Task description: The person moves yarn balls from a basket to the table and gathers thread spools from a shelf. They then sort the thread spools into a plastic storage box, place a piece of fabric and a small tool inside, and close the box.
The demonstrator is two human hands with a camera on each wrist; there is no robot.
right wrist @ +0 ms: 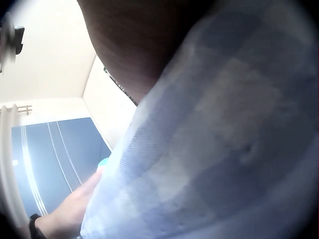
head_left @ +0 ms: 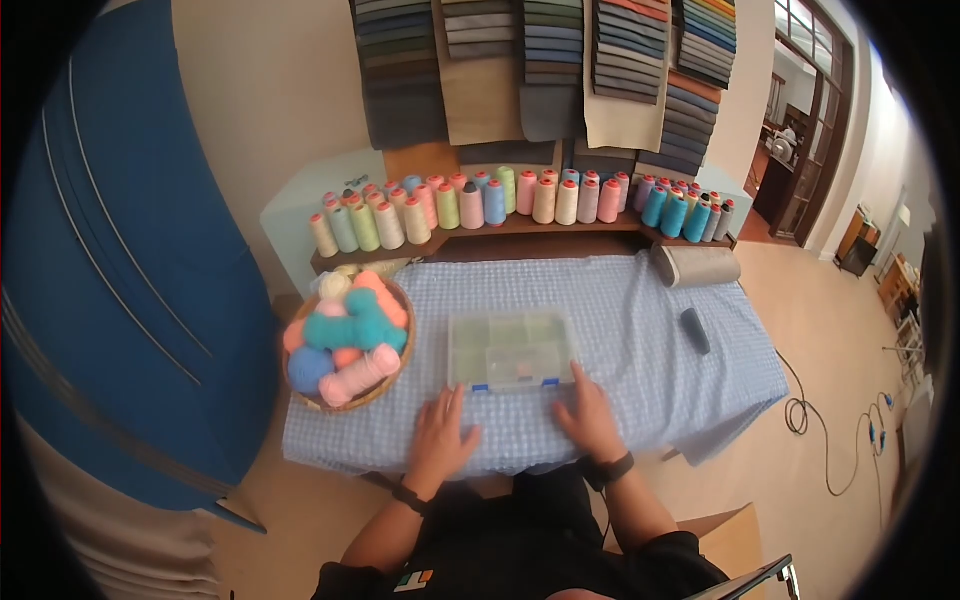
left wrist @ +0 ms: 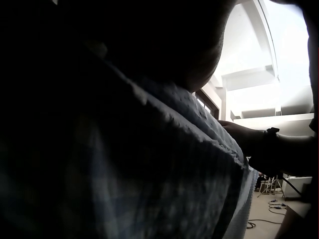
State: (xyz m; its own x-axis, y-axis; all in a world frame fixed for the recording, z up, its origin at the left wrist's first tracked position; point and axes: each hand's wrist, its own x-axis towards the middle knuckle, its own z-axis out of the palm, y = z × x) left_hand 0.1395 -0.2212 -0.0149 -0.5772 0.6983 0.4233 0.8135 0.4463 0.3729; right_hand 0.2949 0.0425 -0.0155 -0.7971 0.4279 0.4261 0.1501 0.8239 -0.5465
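A clear plastic compartment box [head_left: 512, 345] with two blue latches on its front side lies on the blue-and-white checked tablecloth [head_left: 620, 330]. My left hand [head_left: 445, 435] is at its front left, fingers extended and fingertips right at the front edge. On the other side my right hand [head_left: 592, 415] rests with fingers stretched toward the box's front right corner. Neither hand grips anything. Both wrist views look along the cloth; a dark, close hand fills the top of each, and the box does not show there.
A wicker basket [head_left: 405, 365] of yarn balls and skeins stands on the left. At the right lie a small dark grey object [head_left: 695, 330] and a grey-beige roll [head_left: 700, 266]. Several thread cones [head_left: 545, 200] line the shelf behind, below hanging fabric swatches [head_left: 550, 60].
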